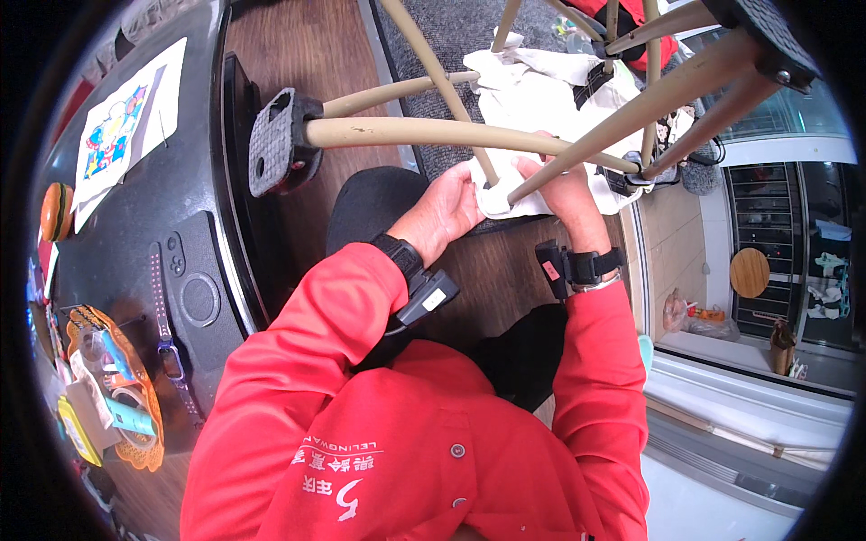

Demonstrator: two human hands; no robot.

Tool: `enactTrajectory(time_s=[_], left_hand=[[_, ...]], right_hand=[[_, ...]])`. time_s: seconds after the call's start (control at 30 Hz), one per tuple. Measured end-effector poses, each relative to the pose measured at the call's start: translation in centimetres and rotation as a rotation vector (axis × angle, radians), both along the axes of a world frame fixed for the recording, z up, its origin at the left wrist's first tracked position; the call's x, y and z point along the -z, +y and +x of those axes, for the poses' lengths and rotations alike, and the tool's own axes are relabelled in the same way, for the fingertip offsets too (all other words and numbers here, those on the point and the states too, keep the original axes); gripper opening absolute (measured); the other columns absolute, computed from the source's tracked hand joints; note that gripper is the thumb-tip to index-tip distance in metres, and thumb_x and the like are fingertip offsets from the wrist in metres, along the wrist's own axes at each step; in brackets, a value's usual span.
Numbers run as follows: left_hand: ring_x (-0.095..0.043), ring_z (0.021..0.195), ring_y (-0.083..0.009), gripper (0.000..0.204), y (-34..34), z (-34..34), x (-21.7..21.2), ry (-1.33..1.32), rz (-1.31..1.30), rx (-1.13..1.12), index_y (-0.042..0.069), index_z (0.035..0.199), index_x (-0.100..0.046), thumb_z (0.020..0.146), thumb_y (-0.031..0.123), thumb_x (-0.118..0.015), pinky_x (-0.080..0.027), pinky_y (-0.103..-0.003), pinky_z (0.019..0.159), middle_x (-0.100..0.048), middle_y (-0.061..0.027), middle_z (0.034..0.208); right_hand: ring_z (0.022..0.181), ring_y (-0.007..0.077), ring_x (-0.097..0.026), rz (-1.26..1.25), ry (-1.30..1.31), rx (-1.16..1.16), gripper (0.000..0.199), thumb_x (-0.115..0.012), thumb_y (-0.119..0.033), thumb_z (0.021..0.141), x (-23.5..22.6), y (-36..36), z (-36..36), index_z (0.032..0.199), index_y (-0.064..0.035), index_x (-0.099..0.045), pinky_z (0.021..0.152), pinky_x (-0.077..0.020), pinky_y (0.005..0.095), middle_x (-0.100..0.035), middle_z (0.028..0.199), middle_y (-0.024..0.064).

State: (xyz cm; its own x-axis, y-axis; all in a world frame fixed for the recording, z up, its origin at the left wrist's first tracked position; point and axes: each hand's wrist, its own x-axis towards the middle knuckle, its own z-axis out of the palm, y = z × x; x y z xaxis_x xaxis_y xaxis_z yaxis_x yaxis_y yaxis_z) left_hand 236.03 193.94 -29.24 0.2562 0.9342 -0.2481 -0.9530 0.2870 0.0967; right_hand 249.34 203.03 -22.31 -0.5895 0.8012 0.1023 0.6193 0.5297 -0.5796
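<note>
A dark glossy worktop (194,162) curves along the left side, carrying a colourful picture sheet (113,126), an orange ball (56,210) and a tray of small clutter (117,397). The floor is brown wood boards (307,54) with a grey rug (451,36) at the top. On the right, daylight falls on a white sill (749,406) beside dark shelving (767,234) with a round wooden board (750,272)

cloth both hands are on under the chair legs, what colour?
White cloth, pinched by the left hand and right hand; the head view shows it plainly.
</note>
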Motion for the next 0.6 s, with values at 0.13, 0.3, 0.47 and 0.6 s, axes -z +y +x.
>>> enactTrajectory(time_s=[0.13, 0.3, 0.47, 0.6], left_hand=[[-0.056, 0.110, -0.0256, 0.037, 0.1, 0.0, 0.1, -0.008, -0.004, -0.006, -0.001, 0.123, -0.046, 0.095, 0.020, -0.034, -0.043, -0.041, 0.096, -0.055, -0.0140, 0.121], [-0.058, 0.105, -0.0256, 0.035, 0.5, -0.2, 0.9, -0.059, 0.066, 0.013, 0.000, 0.119, -0.048, 0.095, 0.021, -0.034, -0.046, -0.041, 0.093, -0.058, -0.0138, 0.115], [-0.060, 0.102, -0.0259, 0.034, 0.5, -0.1, 0.9, -0.053, 0.106, 0.013, 0.001, 0.117, -0.049, 0.095, 0.021, -0.034, -0.047, -0.041, 0.092, -0.059, -0.0144, 0.112], [-0.060, 0.102, -0.0283, 0.034, 0.5, -0.1, 0.7, -0.036, 0.055, -0.002, 0.000, 0.117, -0.049, 0.093, 0.020, -0.035, -0.048, -0.043, 0.090, -0.058, -0.0152, 0.113]], right_hand=[[0.082, 0.0232, -0.053, -0.006, 0.118, -0.176, 0.027, -0.065, -0.014, 0.074, -1.6, -0.9, -1.0, 0.097, -0.0024, -0.057, 0.077, -0.0439, 0.0337, -0.055, 0.085, 0.0081], [0.086, 0.0183, -0.049, -0.045, 0.093, -0.353, 0.026, -0.062, -0.011, 0.075, -1.7, -0.9, -2.8, 0.098, -0.0025, -0.053, 0.076, -0.0422, 0.0309, -0.052, 0.089, 0.0050], [0.089, 0.0272, -0.048, -0.186, 0.004, -0.435, 0.026, -0.060, -0.019, 0.078, -2.1, 0.0, -3.2, 0.096, -0.0032, -0.052, 0.081, -0.0412, 0.0379, -0.050, 0.090, 0.0094], [0.089, 0.0257, -0.049, -0.117, -0.041, -0.453, 0.020, -0.060, -0.019, 0.078, -2.5, 0.4, -2.9, 0.091, -0.0042, -0.054, 0.080, -0.0412, 0.0359, -0.050, 0.088, 0.0081]])
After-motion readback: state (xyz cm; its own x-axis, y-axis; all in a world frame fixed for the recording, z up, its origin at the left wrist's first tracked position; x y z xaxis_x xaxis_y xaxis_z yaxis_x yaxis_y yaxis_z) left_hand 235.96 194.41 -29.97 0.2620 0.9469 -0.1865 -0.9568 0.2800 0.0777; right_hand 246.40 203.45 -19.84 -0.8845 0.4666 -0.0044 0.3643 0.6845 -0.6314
